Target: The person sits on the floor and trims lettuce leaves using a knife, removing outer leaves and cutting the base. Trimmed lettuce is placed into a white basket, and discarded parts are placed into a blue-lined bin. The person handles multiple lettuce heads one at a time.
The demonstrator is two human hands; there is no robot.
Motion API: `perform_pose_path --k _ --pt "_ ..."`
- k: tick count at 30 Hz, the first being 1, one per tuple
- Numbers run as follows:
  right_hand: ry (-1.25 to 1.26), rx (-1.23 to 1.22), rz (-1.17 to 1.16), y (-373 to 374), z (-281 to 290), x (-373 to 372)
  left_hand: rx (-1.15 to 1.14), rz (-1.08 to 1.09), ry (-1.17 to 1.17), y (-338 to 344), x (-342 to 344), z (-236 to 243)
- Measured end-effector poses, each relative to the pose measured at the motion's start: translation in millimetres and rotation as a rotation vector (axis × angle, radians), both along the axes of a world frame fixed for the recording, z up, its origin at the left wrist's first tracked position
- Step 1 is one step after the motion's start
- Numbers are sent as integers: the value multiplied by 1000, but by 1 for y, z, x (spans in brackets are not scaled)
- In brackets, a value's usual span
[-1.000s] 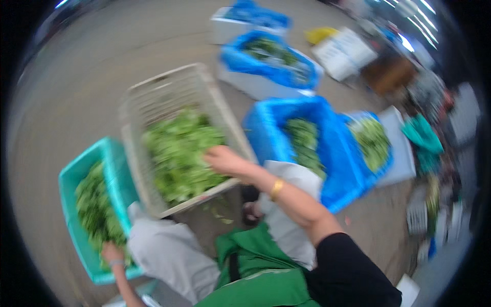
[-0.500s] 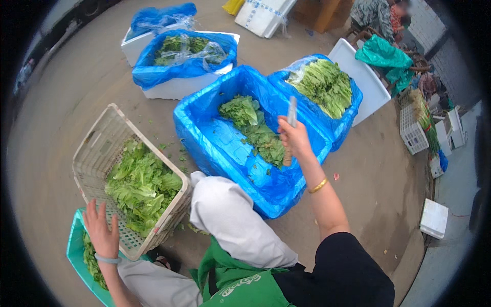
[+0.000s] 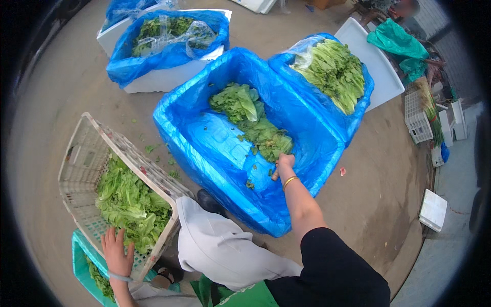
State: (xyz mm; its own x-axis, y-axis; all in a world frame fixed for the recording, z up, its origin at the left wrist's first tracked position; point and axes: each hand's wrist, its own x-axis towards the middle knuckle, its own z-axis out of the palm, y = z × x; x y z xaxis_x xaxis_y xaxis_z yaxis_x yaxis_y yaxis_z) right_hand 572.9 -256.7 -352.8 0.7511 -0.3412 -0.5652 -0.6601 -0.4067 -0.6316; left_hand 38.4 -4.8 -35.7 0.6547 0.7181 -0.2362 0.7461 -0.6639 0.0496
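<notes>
My right hand (image 3: 286,160) reaches down into a large box lined with blue plastic (image 3: 171,120). Its fingers are closed on a knife (image 3: 275,176); only the wooden handle end shows, and the blade is out of sight. Beside that hand, a heap of leafy lettuce (image 3: 238,105) lies along the middle of the box, with leaf scraps around it. At lower left, my left hand (image 3: 117,256) is open, fingers spread, at the near edge of a tilted pale plastic crate (image 3: 76,166). Green lettuce (image 3: 133,199) fills the crate's lower part.
A blue-lined box of lettuce (image 3: 335,74) adjoins the large one at right, near a white foam lid (image 3: 376,66). Another lined foam box (image 3: 169,77) stands at back left. A turquoise tub (image 3: 84,273) sits under the crate. Leaf scraps dot the floor.
My right hand has lowered the knife from above the large box to the lettuce inside. My left hand has shifted slightly down and right, still open. The whole view has moved.
</notes>
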Motion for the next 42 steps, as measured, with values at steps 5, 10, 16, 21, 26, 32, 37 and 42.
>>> perform_pose_path --k 5,10,16,21,26,32,37,42 --pt "115 258 -219 1 -25 24 -46 45 77 4 -15 -17" --pt "96 323 -253 -7 -18 30 -63 -21 71 7 -10 -17" --pt "-36 404 79 -23 68 -25 -57 -56 14 -1 15 10" --pt "-51 91 653 -53 100 -32 -7 -153 -99 -7 30 26" --pt "395 370 762 -16 111 -53 -121 -117 -191 -9 6 7" --pt "-80 -118 980 4 94 -40 100 -29 77 0 -52 -20" --pt "-113 -20 941 2 87 6 21 3 63 -8 -55 -20" --pt "134 313 816 2 44 26 -34 2 64 -9 -54 -27"
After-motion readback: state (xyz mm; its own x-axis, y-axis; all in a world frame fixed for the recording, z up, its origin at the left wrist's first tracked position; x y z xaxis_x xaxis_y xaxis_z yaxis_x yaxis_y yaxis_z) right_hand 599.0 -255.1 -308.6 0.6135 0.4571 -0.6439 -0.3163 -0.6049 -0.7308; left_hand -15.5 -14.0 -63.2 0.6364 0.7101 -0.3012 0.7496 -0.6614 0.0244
